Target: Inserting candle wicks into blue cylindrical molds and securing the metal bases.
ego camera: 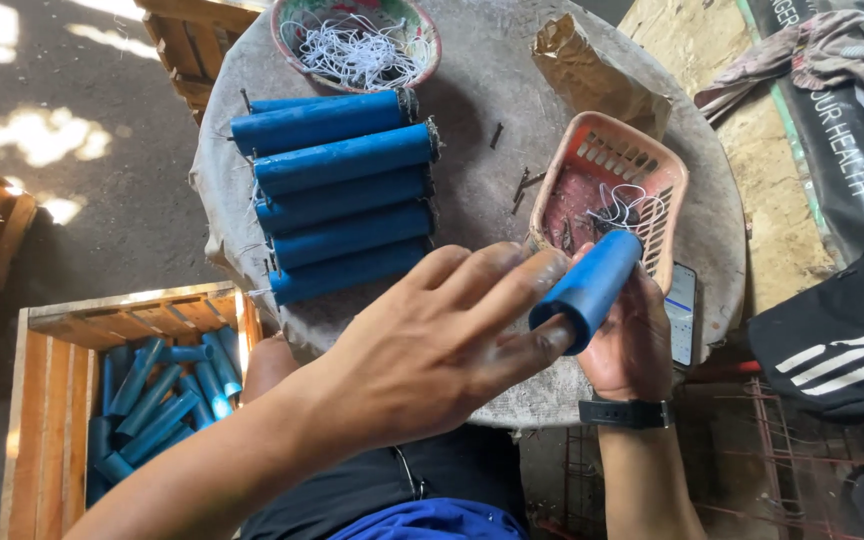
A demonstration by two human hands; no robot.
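Above the round table (492, 120), blue tube (588, 288) in both hands' closed grip: left hand (442, 340), right hand (632, 345).

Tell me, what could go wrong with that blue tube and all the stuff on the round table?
The blue tube sits between the right hand and the left hand's fingertips; a loose grip might drop it. The stacked blue tubes lie near the table edge, above the wooden crate, so a nudge could roll them off. The pink basket could tip.
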